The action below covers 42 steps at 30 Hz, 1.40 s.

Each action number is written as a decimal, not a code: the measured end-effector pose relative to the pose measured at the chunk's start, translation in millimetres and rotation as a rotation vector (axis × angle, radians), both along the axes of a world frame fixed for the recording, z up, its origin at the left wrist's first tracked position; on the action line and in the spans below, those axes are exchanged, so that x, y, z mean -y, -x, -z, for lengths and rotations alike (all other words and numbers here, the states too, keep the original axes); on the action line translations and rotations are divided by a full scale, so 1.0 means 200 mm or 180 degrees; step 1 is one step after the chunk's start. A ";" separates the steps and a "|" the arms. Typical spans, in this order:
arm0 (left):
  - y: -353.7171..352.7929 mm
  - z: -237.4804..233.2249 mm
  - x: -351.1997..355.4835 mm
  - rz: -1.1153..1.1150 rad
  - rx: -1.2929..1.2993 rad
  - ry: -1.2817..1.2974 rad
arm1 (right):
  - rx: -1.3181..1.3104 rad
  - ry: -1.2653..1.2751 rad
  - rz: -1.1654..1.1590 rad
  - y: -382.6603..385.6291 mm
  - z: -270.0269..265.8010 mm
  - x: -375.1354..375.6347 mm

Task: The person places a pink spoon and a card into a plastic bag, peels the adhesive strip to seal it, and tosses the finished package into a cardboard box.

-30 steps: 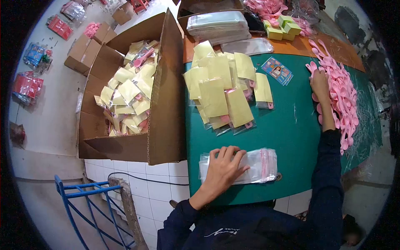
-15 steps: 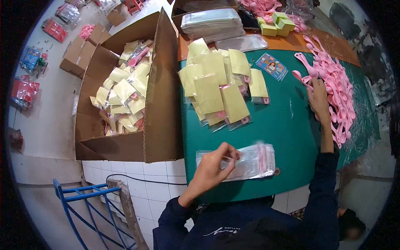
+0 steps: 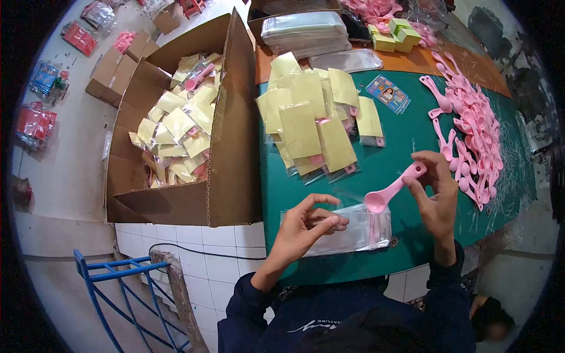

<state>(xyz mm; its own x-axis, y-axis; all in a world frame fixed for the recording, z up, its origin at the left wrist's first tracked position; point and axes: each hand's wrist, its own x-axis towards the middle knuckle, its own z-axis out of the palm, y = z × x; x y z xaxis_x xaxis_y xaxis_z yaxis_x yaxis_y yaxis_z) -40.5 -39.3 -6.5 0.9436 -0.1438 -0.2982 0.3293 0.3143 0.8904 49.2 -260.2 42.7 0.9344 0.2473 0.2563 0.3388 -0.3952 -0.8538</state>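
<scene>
My right hand (image 3: 436, 191) pinches a pink measuring spoon (image 3: 388, 193) by the holed end of its handle, with the bowl pointing left over the bags. My left hand (image 3: 309, 228) is closed, thumb against fingers, on what looks like a clear plastic bag (image 3: 346, 199), whose outline is faint. Beneath both lies a stack of clear bags (image 3: 359, 238) with pinkish seal strips at the right end. A heap of pink spoons (image 3: 474, 135) spreads along the table's right side.
Packed bags with yellow cards (image 3: 300, 129) are piled on the green table (image 3: 406, 259). A cardboard box (image 3: 232, 135) to the left holds more. Printed cards (image 3: 388, 94), stacked clear bags (image 3: 306, 29) and yellow-green blocks (image 3: 397, 36) sit toward the back. A blue metal frame (image 3: 118, 276) stands lower left.
My right hand has come from the spoon heap toward the bag stack, carrying a pink spoon. My left hand has stayed over the bags, shifting slightly right.
</scene>
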 end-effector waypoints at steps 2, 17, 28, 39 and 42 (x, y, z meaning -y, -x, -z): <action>0.01 0.00 0.01 0.0058 0.0069 -0.0118 | 0.0017 -0.0300 0.0138 0.01 0.01 -0.02; 0.04 0.01 0.07 0.0189 0.0333 -0.0051 | -0.0349 -0.0166 -0.0630 0.10 0.01 -0.10; 0.06 0.00 0.07 0.0324 0.1135 -0.0680 | 0.0845 0.0598 -0.2167 0.09 -0.12 -0.08; 0.13 -0.12 -0.10 -0.0619 0.2457 0.0005 | 0.0289 0.1323 -0.0095 -1.12 -0.09 0.68; 0.19 -0.15 -0.14 -0.0737 0.2197 -0.0065 | 0.0435 0.1975 0.1094 -1.33 0.33 0.61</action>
<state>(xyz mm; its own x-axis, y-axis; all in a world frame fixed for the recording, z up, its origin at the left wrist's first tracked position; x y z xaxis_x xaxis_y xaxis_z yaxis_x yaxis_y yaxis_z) -78.3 -12.3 23.0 0.9232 0.0816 0.3755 -0.3825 0.2889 0.8776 315.6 -381.8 -22.9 0.9551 0.0832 0.2843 0.1961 -0.8969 -0.3964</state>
